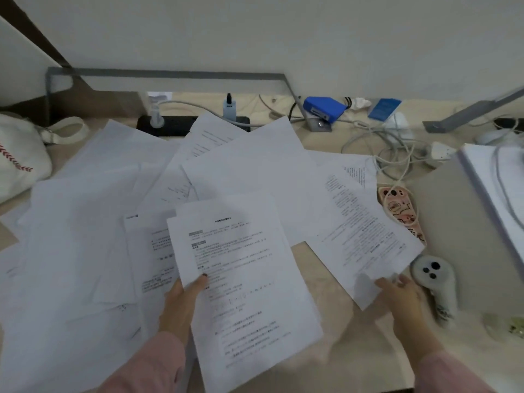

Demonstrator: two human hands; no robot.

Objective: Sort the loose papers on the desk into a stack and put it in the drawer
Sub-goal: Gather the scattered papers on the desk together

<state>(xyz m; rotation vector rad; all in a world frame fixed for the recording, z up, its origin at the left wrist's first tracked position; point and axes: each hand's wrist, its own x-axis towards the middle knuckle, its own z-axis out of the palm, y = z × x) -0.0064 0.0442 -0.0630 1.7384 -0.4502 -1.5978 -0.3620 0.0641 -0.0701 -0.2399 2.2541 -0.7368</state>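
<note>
White canvas bag [19, 163], left edge of frame: contents hidden. Loose papers [85, 222] fanned over worktop [323, 285], centre and left. Left grip [181, 304], lower centre, closed on printed sheets [246, 293], thumb on top at their left edge. Right grip [402, 296], lower right, at near corner of another printed sheet [365, 236]; blurred, cannot tell whether it has hold.

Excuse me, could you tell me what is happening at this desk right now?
A person in pink sleeves is gathering loose white printed papers scattered across the pale wooden desk. The left hand grips a headed white sheet by its left edge. The right hand reaches the near edge of a slanted white sheet; blur hides whether it grips. Most sheets lie unsorted, and no drawer is in view.
</note>
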